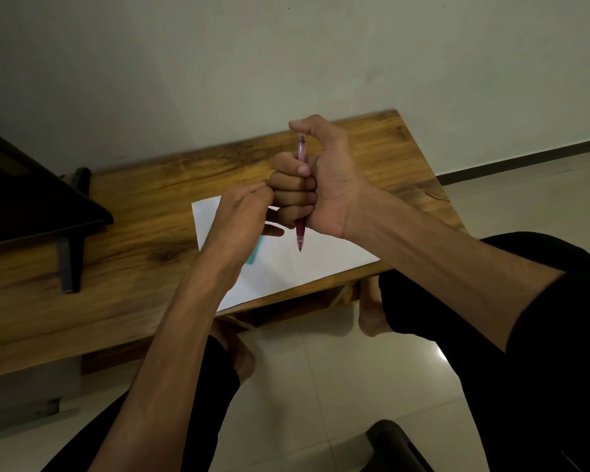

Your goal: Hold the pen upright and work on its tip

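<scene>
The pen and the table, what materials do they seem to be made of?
The pen looks like glossy translucent pink plastic: its lower barrel lets light through. The right hand grips it upright. The table looks like wood or a wood-print laminate with a smooth satin finish: grain and knots show, but which one I cannot tell.

Dim indoor light, soft shadows, floor glare (438,356), wide-angle bending at edges.

A slim pink pen (300,195) stands upright, tip down, above white paper (297,264) on the desk.
</scene>
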